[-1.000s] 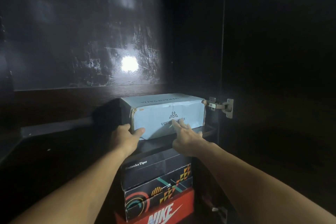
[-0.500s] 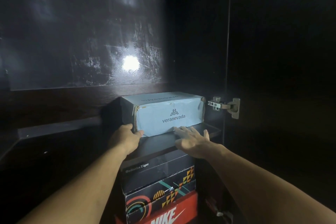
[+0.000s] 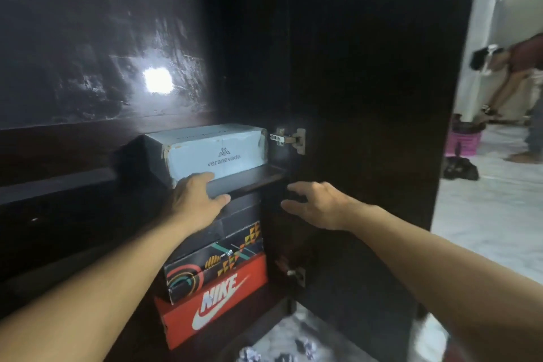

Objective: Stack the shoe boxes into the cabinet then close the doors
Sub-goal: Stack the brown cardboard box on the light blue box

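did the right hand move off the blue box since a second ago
Yes. The right hand has pulled back off the light blue box and shifted right, now past the shelf edge, in front of the open door.

The cabinet (image 3: 367, 67) is dark wood with a smooth finish. Its back panel (image 3: 88, 53) is glossy, throwing back a bright spot of light, and looks scuffed and scratched. The shelf (image 3: 249, 182) is dark wood with a dull sheen. The pale blue shoe box (image 3: 211, 150) is matt cardboard, creased and torn at one corner. The red box (image 3: 214, 306) is smooth printed cardboard. The hinge (image 3: 289, 139) is bare metal. The floor (image 3: 484, 214) is pale, polished stone.
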